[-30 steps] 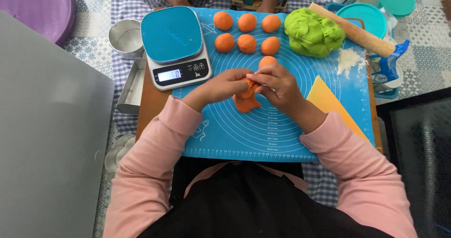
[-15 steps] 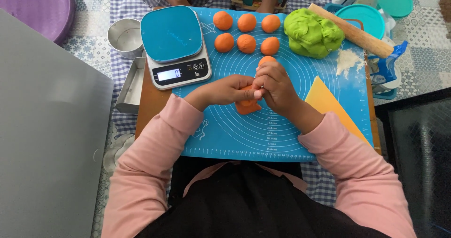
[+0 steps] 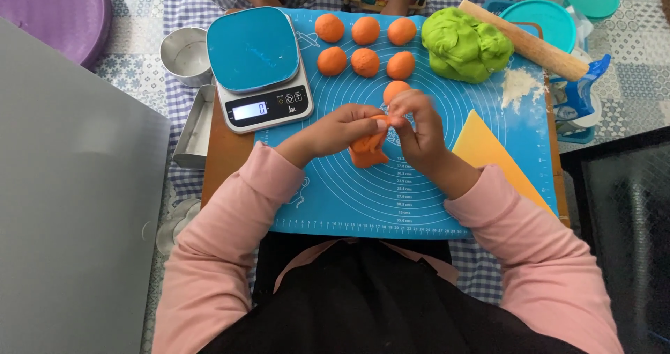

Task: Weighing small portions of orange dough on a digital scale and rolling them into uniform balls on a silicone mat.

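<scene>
1. Head view: I see a lump of orange dough (image 3: 366,151) near the middle of the blue silicone mat (image 3: 363,200), held between both hands just above the mat.
2. The left hand (image 3: 342,129) comes in from the left, and its fingers pinch the upper edge of the lump.
3. The right hand (image 3: 419,127) comes in from the right. Its fingertips are closed on the same top edge and touch the left hand's fingertips; this hand is a little blurred, so I cannot tell how much dough it grips.
4. Just beyond the right hand, one orange ball (image 3: 396,90) lies on the mat, partly behind the fingers.
5. Farther off, six more orange balls (image 3: 365,45) sit in two rows of three at the far edge of the mat.
6. To the right of those rows lies a big mass of green dough (image 3: 464,43), with a wooden rolling pin (image 3: 534,41) beside it and a dusting of flour (image 3: 518,85) nearer me.
7. A yellow scraper card (image 3: 488,148) lies flat on the mat, just right of the right wrist.
8. On the left, a kitchen scale (image 3: 258,64) with a teal platform overlaps the mat's far left corner; a round metal cup (image 3: 185,55) and a metal tray (image 3: 194,127) stand further left.
</scene>
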